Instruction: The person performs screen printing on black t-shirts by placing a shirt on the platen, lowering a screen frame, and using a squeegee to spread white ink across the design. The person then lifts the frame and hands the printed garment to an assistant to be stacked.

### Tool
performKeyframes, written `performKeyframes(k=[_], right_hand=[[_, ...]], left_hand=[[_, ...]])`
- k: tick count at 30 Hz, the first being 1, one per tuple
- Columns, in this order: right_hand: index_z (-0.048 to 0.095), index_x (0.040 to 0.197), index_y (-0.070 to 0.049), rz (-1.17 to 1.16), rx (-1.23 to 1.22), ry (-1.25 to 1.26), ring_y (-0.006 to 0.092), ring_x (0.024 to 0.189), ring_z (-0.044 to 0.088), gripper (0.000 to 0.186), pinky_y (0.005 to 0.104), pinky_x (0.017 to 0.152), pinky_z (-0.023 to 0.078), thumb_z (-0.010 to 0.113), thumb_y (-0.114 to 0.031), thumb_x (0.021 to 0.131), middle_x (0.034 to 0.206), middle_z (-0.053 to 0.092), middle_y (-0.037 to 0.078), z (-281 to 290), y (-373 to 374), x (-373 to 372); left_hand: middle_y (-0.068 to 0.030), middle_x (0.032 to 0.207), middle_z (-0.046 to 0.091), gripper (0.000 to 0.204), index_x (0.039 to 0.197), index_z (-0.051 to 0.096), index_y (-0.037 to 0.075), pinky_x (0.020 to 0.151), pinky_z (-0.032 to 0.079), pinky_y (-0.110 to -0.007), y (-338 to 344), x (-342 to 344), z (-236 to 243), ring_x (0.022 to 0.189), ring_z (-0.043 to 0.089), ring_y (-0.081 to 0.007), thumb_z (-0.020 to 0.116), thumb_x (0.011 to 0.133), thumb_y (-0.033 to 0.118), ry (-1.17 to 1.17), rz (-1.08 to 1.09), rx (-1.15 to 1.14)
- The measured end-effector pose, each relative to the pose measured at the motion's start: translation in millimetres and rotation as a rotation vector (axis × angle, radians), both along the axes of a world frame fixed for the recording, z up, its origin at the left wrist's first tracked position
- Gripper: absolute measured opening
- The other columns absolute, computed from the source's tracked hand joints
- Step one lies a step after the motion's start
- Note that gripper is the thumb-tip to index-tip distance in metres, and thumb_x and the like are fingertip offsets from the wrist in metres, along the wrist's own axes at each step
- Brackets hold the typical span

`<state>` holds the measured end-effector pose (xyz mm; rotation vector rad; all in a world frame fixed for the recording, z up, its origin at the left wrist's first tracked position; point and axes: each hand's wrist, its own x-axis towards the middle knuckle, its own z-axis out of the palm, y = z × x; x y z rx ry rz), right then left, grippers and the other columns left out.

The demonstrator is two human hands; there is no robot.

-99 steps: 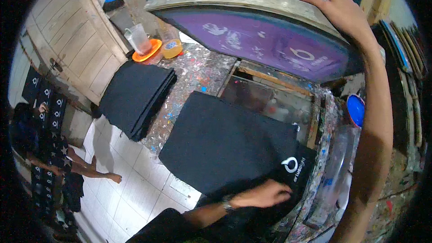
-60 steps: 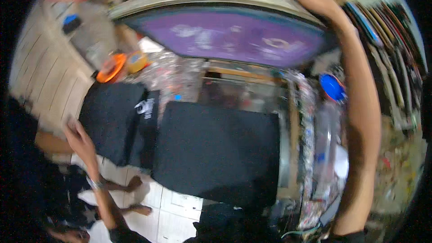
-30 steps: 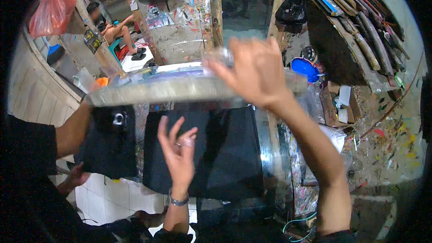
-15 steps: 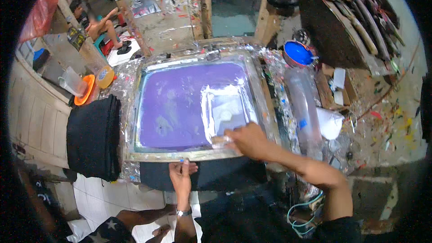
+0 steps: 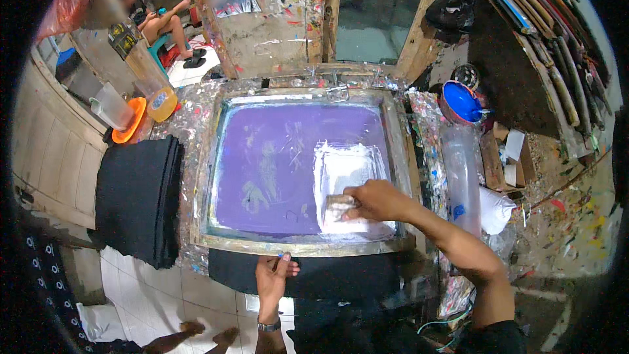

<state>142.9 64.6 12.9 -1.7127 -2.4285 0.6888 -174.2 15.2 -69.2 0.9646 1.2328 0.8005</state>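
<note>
A wooden screen-printing frame (image 5: 308, 247) with purple mesh (image 5: 268, 137) lies flat on the table. My right hand (image 5: 381, 200) is closed round a squeegee (image 5: 339, 206) smeared with white, standing on the mesh. White ink (image 5: 354, 159) spreads in a rough rectangle around it, on the right part of the mesh. My left hand (image 5: 272, 279) grips the frame's near edge, thumb on top and fingers curled below. Black fabric (image 5: 354, 271) shows under the frame and hangs over the table's near side.
A stack of black cloth (image 5: 137, 200) sits left of the frame, below an orange dish (image 5: 131, 121) and a plastic jug (image 5: 113, 109). At the right are a bowl of blue ink (image 5: 462, 101), a clear plastic roll (image 5: 460, 164) and a cardboard box (image 5: 504, 157). A person (image 5: 167, 26) sits beyond.
My right hand has moved the squeegee away from the near edge, within the white patch. The patch looks whiter near the front. My left hand stays on the frame; the whole view has shifted.
</note>
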Motion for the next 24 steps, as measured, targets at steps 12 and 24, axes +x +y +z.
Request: performKeyframes(k=[12,24], right_hand=[[0.055,0.08,-0.011,-0.273,0.734,-0.383,0.0232,0.062,0.064,0.022,0.0375,0.057,0.049,0.062,-0.032,0.084,0.071,0.062,0.008,-45.5,7.0,-2.8],[0.057,0.089,-0.006,-0.224,0.597,-0.263,0.0314,0.059,0.064,0.043,0.0436,0.051,0.048,0.056,-0.049,0.088,0.067,0.064,0.015,-12.9,48.5,28.5]], left_hand=[[-0.0202,0.081,0.065,0.037,0.109,0.042,-0.01,0.06,0.058,-0.032,-1.0,3.0,6.1,0.068,0.068,-0.024,0.061,0.094,0.018,0.024,-0.018,-0.051],[-0.0221,0.081,0.065,0.038,0.108,0.039,-0.009,0.06,0.058,-0.034,3.8,6.2,2.3,0.069,0.068,-0.0259,0.06,0.094,0.019,0.027,-0.038,-0.002]])
